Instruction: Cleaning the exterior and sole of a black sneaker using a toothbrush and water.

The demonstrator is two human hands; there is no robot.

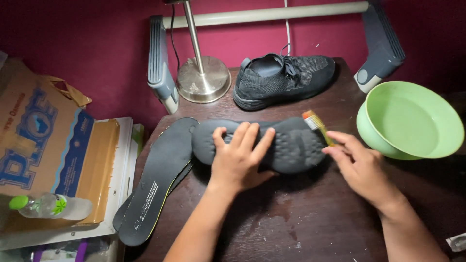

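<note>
1. Our left hand (239,157) lies flat, fingers spread, pressing the black shoe (262,143), which is sole-up on the dark table (310,223).
2. Our right hand (357,162) pinches a small brush (318,126), bristle end at the sole's right end.
3. Black insole (158,182) lies just left of the shoe; second shoe (284,77) behind, upright.
4. Green bowl (412,121) at right, lamp base (203,80) behind.

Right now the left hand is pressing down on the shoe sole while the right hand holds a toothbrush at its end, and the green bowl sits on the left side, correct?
Not quite. The head view shows the green bowl on the right side, beside the right hand. The rest holds: left hand flat on the shoe sole, toothbrush at its end.
</note>
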